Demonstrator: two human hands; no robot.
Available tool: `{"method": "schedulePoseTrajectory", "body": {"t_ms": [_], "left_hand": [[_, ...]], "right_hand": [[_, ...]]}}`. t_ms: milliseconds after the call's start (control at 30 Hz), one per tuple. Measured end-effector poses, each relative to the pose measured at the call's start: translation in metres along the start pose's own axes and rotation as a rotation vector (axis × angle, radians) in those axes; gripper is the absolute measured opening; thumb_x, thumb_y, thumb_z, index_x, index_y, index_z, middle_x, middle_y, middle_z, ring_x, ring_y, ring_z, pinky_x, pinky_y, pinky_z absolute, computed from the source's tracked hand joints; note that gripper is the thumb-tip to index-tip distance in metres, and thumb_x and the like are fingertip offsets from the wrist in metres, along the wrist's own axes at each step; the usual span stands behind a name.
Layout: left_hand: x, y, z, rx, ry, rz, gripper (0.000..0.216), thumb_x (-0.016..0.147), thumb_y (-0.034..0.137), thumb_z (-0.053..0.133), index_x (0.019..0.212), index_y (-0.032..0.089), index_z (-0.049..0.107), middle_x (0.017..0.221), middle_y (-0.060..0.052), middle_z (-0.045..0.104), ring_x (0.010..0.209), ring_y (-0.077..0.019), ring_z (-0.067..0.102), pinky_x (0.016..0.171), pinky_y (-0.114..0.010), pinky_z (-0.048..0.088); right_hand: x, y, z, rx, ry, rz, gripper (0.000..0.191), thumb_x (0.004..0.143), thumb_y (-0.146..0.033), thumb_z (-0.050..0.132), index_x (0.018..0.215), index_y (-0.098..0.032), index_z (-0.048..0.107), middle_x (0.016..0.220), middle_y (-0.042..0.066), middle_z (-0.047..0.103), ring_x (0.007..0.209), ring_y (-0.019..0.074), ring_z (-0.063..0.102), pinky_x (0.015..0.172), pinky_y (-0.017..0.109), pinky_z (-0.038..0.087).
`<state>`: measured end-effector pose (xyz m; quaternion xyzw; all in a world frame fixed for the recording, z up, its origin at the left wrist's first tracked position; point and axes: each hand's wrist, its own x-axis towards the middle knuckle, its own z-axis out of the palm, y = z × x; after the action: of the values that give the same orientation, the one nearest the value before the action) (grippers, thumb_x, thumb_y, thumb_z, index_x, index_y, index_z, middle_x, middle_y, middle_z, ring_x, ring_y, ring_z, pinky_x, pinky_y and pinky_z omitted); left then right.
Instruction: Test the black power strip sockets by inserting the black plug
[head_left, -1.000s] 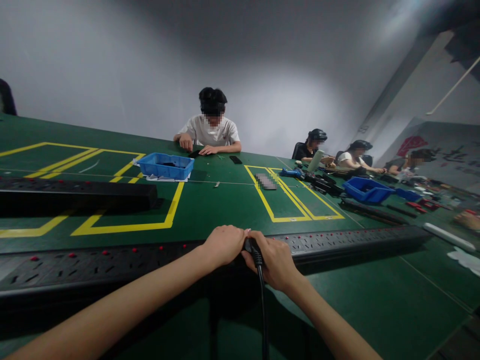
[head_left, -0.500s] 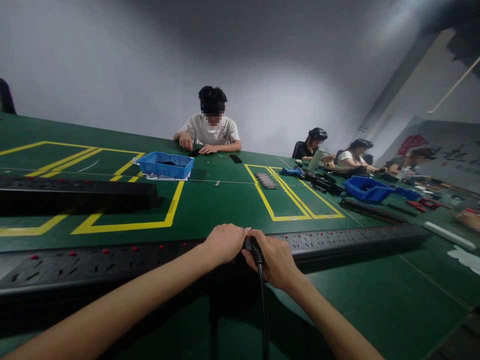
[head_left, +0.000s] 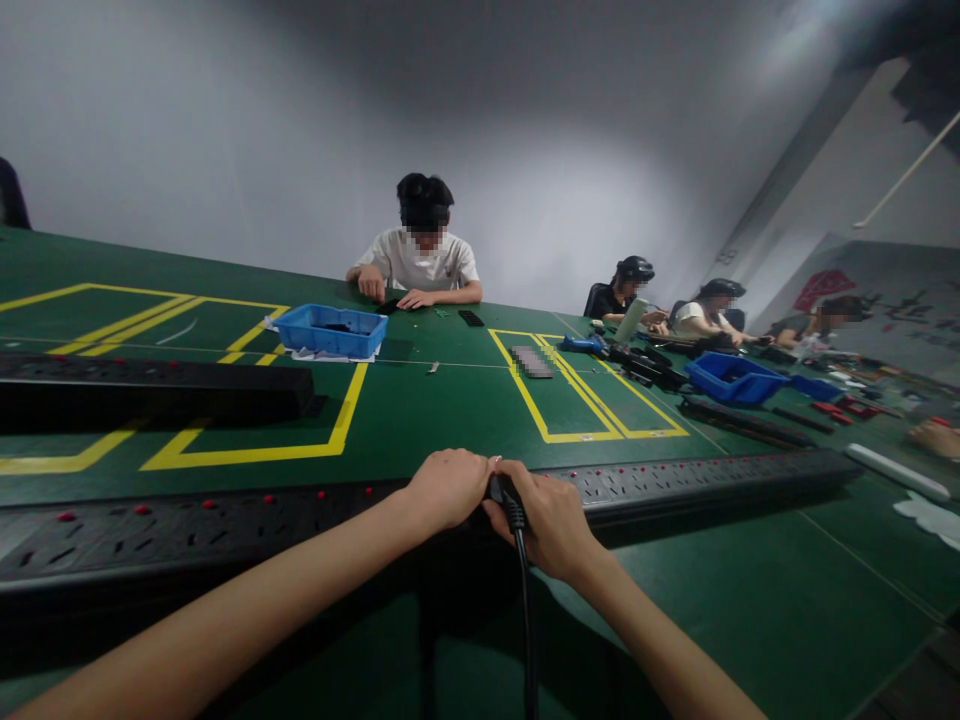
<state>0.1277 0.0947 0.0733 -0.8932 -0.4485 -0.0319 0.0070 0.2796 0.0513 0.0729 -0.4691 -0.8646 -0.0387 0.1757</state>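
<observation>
A long black power strip with rows of sockets and small red switches lies across the table in front of me. My left hand is closed over the middle of the strip, back of the hand up, its fingertips mostly hidden. Right against it, my right hand is wrapped round a black power plug at the strip. The plug's black cord hangs down toward me. Both hands cover the plug's front, so I cannot tell whether its pins are in a socket.
A second black power strip lies at the left. Beyond are a blue tray, a flat pixelated item and a blue bin on the green table with yellow tape. A co-worker sits opposite; others sit at the right.
</observation>
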Motion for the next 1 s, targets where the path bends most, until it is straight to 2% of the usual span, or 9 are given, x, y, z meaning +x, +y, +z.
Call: {"method": "schedulePoseTrajectory", "body": {"t_ms": [233,467,1000], "left_hand": [[-0.0002,0.0,0.0001,0.0,0.005,0.005,0.038,0.088,0.023,0.021,0.092,0.015,0.058,0.084,-0.012,0.067,0.078,-0.0266,0.064,0.066,-0.04,0.049],[-0.0002,0.0002,-0.0007,0.01,-0.003,0.012,0.031,0.086,0.021,0.027,0.092,0.016,0.058,0.086,-0.011,0.066,0.078,-0.0268,0.063,0.066,-0.041,0.049],[-0.0013,0.0012,-0.0033,-0.016,-0.016,-0.009,0.036,0.088,0.023,0.024,0.096,0.015,0.058,0.085,-0.013,0.066,0.08,-0.026,0.063,0.069,-0.039,0.048]], "right_hand": [[-0.0005,0.0005,0.0007,-0.025,0.006,0.003,0.032,0.086,-0.039,0.04,0.111,-0.019,0.041,0.086,0.006,0.063,0.074,0.0193,0.06,0.063,0.025,0.037],[0.0,-0.0003,-0.0012,-0.014,0.007,-0.002,0.032,0.086,-0.038,0.04,0.111,-0.018,0.042,0.086,0.006,0.063,0.073,0.0185,0.06,0.063,0.025,0.038],[-0.0007,-0.0002,-0.0003,-0.02,0.024,-0.013,0.031,0.085,-0.036,0.043,0.111,-0.018,0.043,0.087,0.007,0.063,0.074,0.019,0.06,0.064,0.025,0.039]]}}
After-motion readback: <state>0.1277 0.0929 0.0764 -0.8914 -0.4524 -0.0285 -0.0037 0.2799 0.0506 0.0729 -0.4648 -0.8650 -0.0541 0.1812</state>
